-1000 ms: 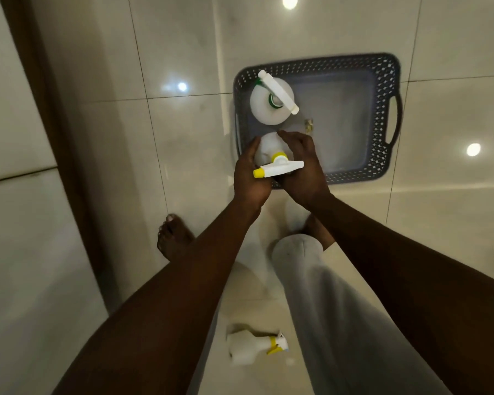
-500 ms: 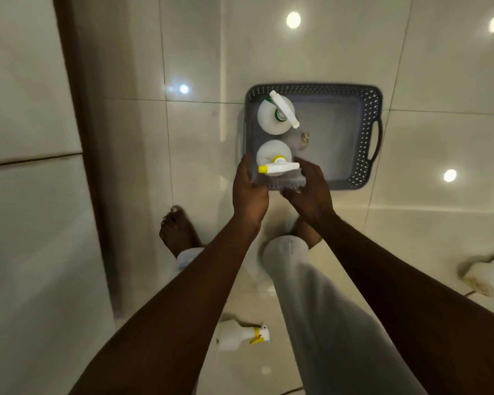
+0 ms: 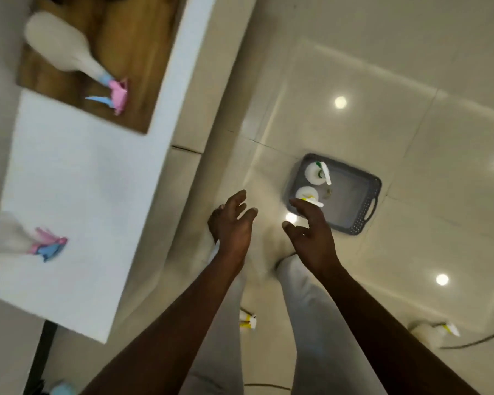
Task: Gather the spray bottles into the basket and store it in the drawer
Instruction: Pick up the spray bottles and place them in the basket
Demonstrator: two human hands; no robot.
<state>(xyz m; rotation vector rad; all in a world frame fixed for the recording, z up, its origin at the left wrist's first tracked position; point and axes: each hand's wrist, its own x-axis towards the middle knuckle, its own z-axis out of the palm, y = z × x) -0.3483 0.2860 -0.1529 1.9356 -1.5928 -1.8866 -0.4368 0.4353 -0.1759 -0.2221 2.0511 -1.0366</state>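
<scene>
Both your hands are empty, fingers spread: left hand (image 3: 234, 223) and right hand (image 3: 311, 232) hover short of the basket (image 3: 351, 195), which sits on the floor just beyond your right fingertips with two bottles upright inside. Your risk is stepping on the yellow-nozzle bottle (image 3: 247, 322) lying beneath your forearms, between your legs; another bottle (image 3: 434, 333) and a cable (image 3: 479, 342) lie outside your right arm. Two pink-nozzle bottles (image 3: 69, 57) lie far left of your left hand.

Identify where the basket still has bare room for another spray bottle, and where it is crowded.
The basket is bare across its middle and handle end. Its far end is crowded: the green-trigger bottle and yellow-trigger bottle stand there.
</scene>
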